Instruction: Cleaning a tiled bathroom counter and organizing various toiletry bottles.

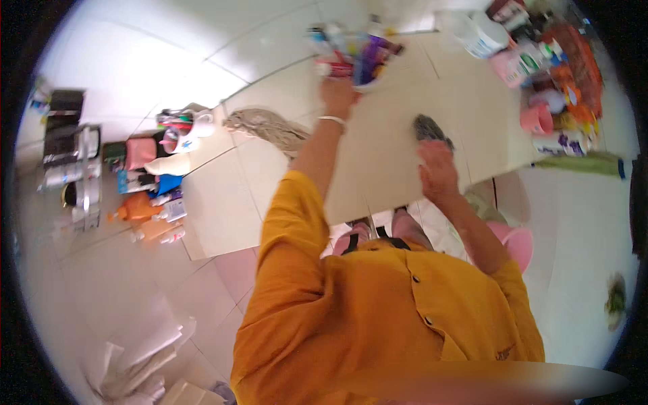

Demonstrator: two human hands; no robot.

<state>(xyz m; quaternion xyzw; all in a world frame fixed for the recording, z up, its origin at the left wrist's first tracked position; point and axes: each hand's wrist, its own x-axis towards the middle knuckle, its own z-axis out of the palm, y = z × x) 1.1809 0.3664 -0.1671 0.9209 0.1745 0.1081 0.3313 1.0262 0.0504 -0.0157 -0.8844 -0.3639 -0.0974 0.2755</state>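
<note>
My left hand (pixel 339 96) reaches to the back of the pale tiled counter (pixel 378 148) and closes on the near left side of a white container (pixel 368 86). Tubes and bottles crowd the container, among them a red-and-white tube (pixel 335 69) right by my fingers and a purple packet (pixel 372 57). Blur hides the exact grip. Nearer and to the right, my right hand (pixel 439 169) is closed on a dark grey scrubbing cloth (pixel 433 129) at the counter surface. Its fingertips are smeared by motion.
A crumpled beige cloth (pixel 266 128) lies left of my left forearm. Cups with brushes (pixel 182 138), bottles and boxes line the left end. Along the right stand a white jug (pixel 482 37), a pink cup (pixel 536 119) and a green cloth (pixel 580 165). A pink bucket (pixel 518 244) is below the counter.
</note>
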